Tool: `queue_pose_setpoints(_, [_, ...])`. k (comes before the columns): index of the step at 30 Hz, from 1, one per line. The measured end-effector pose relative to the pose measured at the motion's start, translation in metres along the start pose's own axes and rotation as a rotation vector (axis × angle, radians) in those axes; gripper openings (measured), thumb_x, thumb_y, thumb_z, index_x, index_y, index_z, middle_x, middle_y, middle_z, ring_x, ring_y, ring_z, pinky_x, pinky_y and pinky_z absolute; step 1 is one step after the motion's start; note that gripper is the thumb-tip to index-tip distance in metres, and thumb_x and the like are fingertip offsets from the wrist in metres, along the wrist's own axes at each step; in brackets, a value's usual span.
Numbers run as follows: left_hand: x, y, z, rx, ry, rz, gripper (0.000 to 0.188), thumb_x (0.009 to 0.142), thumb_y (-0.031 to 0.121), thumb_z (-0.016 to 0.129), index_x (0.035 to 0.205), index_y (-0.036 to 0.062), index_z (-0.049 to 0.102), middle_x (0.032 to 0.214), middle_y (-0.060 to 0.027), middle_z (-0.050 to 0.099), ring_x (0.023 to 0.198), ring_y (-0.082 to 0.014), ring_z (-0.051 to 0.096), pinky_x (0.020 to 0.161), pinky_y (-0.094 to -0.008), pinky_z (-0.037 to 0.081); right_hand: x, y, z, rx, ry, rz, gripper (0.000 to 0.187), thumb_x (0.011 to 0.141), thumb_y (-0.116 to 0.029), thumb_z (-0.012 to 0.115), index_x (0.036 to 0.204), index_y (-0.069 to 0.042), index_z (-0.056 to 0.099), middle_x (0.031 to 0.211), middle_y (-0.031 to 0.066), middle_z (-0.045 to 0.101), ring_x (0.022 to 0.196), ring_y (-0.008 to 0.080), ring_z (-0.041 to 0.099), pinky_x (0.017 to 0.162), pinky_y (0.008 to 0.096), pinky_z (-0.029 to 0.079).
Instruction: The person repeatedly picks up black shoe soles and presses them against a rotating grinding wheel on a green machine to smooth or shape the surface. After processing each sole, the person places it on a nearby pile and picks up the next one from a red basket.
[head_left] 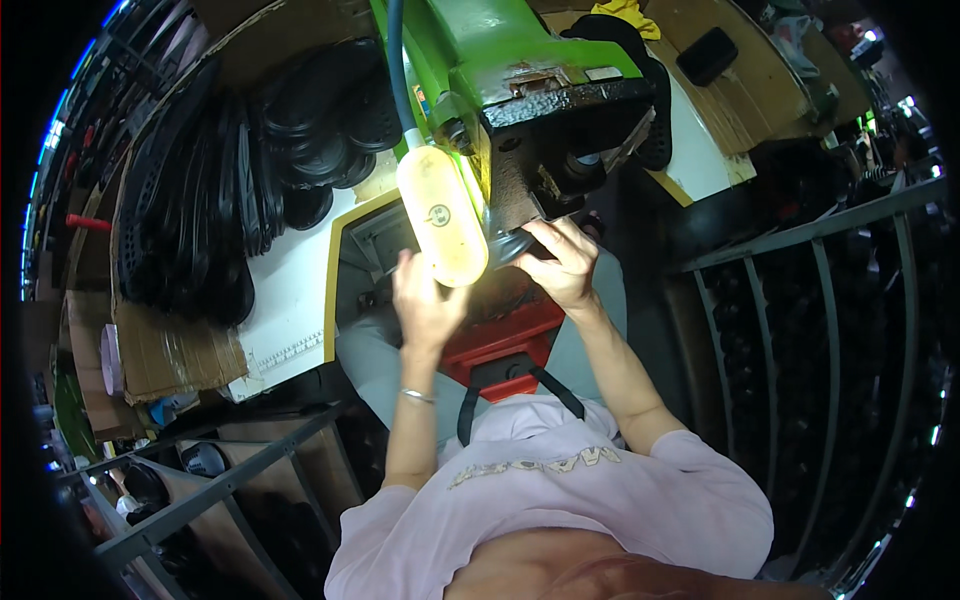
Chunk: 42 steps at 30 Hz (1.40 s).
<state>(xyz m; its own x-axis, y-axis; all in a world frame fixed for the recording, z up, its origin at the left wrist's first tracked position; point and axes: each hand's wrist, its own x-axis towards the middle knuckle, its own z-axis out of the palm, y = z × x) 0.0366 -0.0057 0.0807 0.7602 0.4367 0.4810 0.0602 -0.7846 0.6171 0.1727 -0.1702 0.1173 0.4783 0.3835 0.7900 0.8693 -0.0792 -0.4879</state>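
Black round rubber part point(515, 245) is sitting under the dark steel head of the green press machine point(500, 60), gripped by the right hand point(560, 265). Left hand point(425, 300) is hovering open beside the yellowed work lamp point(442, 215). Stacked black rubber discs point(200, 190) are lying well left.

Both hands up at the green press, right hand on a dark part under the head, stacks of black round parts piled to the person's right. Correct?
Not quite: in the head view the stacks of black round parts lie to the person's left. The rest holds: left hand, right hand on the dark part, green press.
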Motion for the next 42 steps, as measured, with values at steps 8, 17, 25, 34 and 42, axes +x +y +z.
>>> queue_pose_setpoints(8, [-0.003,0.006,0.067,-0.571,0.223,-0.122,0.036,0.073,0.004,0.082,0.100,0.0015,0.059,0.089,-0.0049,0.062,0.086,-0.0157,0.062,0.082,-0.0291,0.051,-0.066,0.071,0.035,0.534,-0.084,0.862,0.037,0.078,-0.003,0.076,0.113,0.005,0.066,0.113,0.0129,0.070,0.101,0.0218,0.068,0.088,0.0296,0.053])
queue_pose_setpoints(17, [-0.017,0.021,0.096,-0.879,0.201,-0.344,0.046,0.070,-0.004,0.083,0.108,0.0014,0.058,0.100,-0.0070,0.063,0.090,-0.0179,0.063,0.086,-0.0319,0.051,-0.197,0.151,0.052,1.197,0.232,1.097,0.023,0.098,-0.009,0.050,0.120,-0.006,0.057,0.115,0.0048,0.062,0.108,0.0179,0.059,0.092,0.0316,0.049])
queue_pose_setpoints(25, [-0.007,0.032,0.072,-1.022,0.149,-0.297,0.055,0.069,-0.010,0.081,0.113,0.0014,0.052,0.107,-0.0086,0.062,0.097,-0.0183,0.063,0.089,-0.0326,0.055,-0.081,0.114,-0.077,0.369,0.485,0.806,0.034,0.074,0.005,0.081,0.102,-0.002,0.063,0.094,0.0035,0.064,0.087,0.0115,0.060,0.080,0.0257,0.050])
queue_pose_setpoints(34, [-0.039,-0.014,0.037,-1.298,0.309,-0.438,0.054,0.070,-0.008,0.082,0.114,0.0049,0.054,0.114,-0.0098,0.061,0.103,-0.0203,0.062,0.095,-0.0351,0.051,-0.006,0.039,-0.078,0.224,0.226,0.609,0.037,0.065,0.000,0.087,0.093,-0.001,0.064,0.093,0.0035,0.057,0.084,0.0130,0.059,0.076,0.0263,0.049])
queue_pose_setpoints(42, [-0.073,-0.071,-0.022,-1.515,0.288,-0.362,0.045,0.086,0.003,0.072,0.127,0.0087,0.054,0.128,-0.0146,0.058,0.116,-0.0336,0.060,0.093,-0.0578,0.056,-0.013,0.010,-0.002,0.306,0.183,0.557,0.086,0.049,-0.020,0.098,0.116,-0.001,0.049,0.101,0.0073,0.056,0.090,0.0167,0.055,0.083,0.0315,0.049])
